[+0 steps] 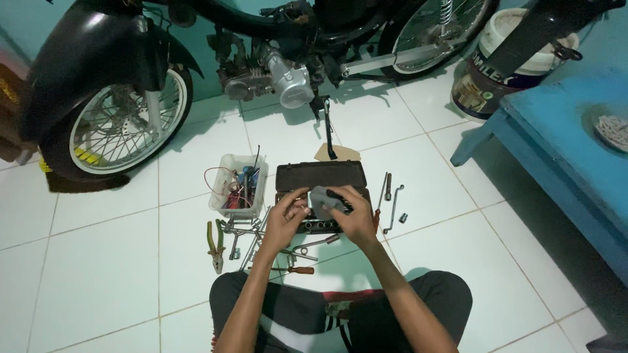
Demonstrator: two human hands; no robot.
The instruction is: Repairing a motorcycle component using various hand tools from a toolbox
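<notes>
Gripping one grey part, two hands, left hand and right hand, over one socket case.

A small grey part, flat-sided and roughly squarish with rounded corners, is held up between both hands just above the open socket set case. The left hand pinches its left edge with the fingers curled in, and the right hand grips its right side, where a short dark piece juts out from the part. The part faces the person, tilted slightly, over the case's front row of sockets. Its finer detail is too small to tell.
</notes>
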